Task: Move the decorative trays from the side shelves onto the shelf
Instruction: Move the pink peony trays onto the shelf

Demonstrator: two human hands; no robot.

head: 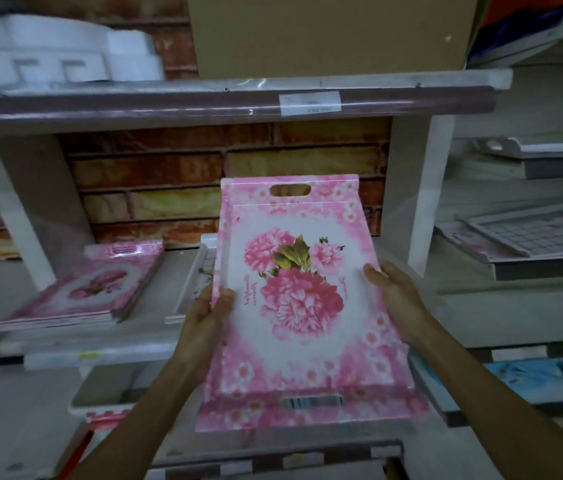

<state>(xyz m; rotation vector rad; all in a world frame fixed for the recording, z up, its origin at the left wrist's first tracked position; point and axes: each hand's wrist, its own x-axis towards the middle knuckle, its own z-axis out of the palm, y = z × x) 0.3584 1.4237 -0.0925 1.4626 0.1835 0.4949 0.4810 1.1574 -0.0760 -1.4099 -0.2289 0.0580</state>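
A person stands facing the shelf [183, 271] with a pink flowered tray [302, 306] held out in front of them, one hand on each long side. The left hand [209, 311] is clamped on the left edge, thumb on top and fingers underneath; the right hand [394, 292] presses flat against the right edge, fingers wrapped round its rim. The tray sits between the two hands, so neither is nearer, and its long axis runs away from the person, the far handle slot pointing into the shelf opening and the near slot low toward their body. It is tilted, far end higher, and its far end hangs above a white tray [192, 282] already lying on the shelf. Just left of that lies a stack of pink trays [89, 289] of the same pattern. More trays [529, 233] rest on the side shelves at right. I would judge that the move now is to level it and slide it forward, far end first, onto the shelf.
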